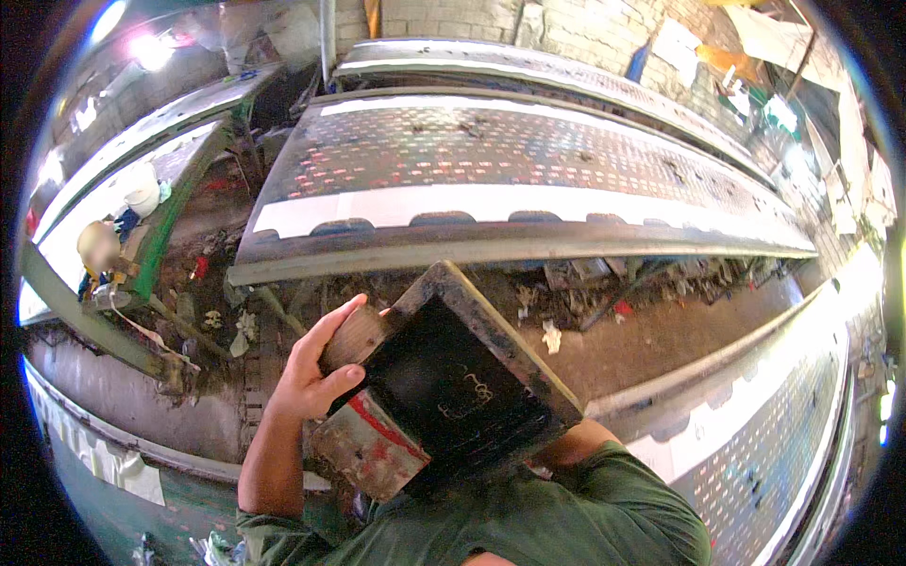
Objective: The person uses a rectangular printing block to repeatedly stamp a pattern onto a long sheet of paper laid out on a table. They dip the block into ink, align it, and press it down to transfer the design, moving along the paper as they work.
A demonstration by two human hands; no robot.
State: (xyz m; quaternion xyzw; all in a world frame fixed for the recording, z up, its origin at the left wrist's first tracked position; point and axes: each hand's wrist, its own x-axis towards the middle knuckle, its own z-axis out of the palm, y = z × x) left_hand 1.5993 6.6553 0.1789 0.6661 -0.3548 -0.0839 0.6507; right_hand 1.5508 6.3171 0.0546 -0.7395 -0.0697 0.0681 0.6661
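A dark, ink-stained screen-printing frame with wooden edges is tilted in front of my body. Its black inner field has faint pale marks, and a grey, red-stained section sits at its lower left. My left hand grips the frame at its upper-left side, fingers and thumb around a wooden piece there. My right forearm goes behind the frame's right side, where my right hand and its fingers are hidden.
Long tables with dotted tops and white strips stand ahead and at the lower right. Side tables on the left hold a white container and other items. Scraps litter the floor. A green surface is at lower left.
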